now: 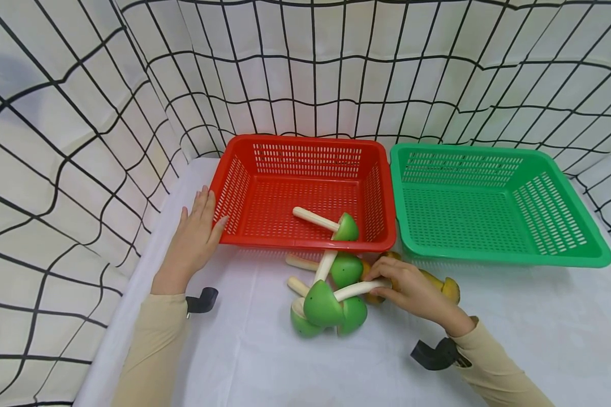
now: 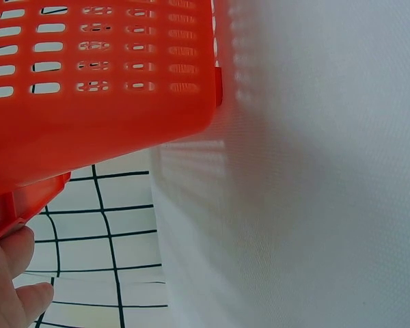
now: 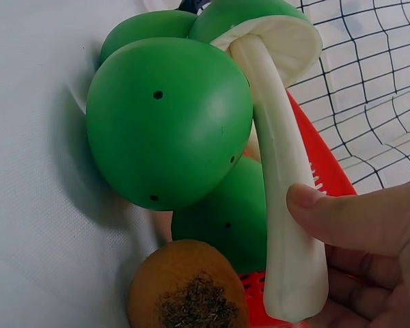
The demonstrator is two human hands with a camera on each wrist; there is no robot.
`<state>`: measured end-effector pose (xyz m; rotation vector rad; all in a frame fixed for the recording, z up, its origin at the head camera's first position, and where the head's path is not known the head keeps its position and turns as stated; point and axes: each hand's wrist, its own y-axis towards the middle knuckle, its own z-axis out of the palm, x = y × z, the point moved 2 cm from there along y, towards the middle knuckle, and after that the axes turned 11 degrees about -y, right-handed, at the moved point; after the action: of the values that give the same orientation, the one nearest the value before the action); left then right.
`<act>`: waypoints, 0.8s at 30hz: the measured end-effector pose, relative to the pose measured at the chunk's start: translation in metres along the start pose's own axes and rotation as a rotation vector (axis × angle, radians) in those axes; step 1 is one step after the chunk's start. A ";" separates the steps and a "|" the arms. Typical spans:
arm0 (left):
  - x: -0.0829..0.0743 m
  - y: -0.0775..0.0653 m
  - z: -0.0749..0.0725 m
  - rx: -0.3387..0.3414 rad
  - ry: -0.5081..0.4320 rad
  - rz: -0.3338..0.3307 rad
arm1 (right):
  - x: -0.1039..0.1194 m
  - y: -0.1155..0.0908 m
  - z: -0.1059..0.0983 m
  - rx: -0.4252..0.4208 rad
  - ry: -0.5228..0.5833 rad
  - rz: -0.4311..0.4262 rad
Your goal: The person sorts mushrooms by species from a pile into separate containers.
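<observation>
My right hand (image 1: 407,285) pinches the pale stem of a green-capped toy mushroom (image 1: 323,304) between thumb and fingers. Its cap lies over other green-capped mushrooms (image 1: 353,316), heaped in front of the red basket (image 1: 305,245). In the right wrist view, the held stem (image 3: 280,150) slants down from its cap to my thumb. At the basket's left side rests my left hand (image 1: 193,232), fingers fairly straight along the rim and thumb at the edge. The left wrist view shows fingertips touching the red rim (image 2: 14,212). Inside the basket lies one green-capped mushroom (image 1: 345,227).
A green basket (image 1: 504,261) stands to the right of the red one. Yellow-brown pieces (image 1: 450,289) lie behind and under my right hand; one is a round brown piece (image 3: 188,277) with a dark, rough patch. White, black-gridded netting (image 1: 310,79) encloses the white table (image 1: 265,362).
</observation>
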<state>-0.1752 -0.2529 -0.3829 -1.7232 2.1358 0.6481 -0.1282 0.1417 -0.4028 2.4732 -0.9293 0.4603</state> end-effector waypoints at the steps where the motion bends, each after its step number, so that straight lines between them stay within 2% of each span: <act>1: 0.000 0.000 0.000 0.001 -0.001 -0.002 | 0.000 0.000 0.000 0.001 0.005 0.005; 13: -0.002 0.002 0.000 0.017 0.001 -0.009 | -0.003 -0.003 0.006 -0.064 0.026 0.007; 24: -0.001 0.000 0.000 0.008 -0.007 -0.014 | -0.003 -0.002 0.006 -0.087 0.044 -0.022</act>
<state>-0.1753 -0.2523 -0.3824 -1.7279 2.1167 0.6406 -0.1279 0.1413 -0.4094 2.3830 -0.8849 0.4547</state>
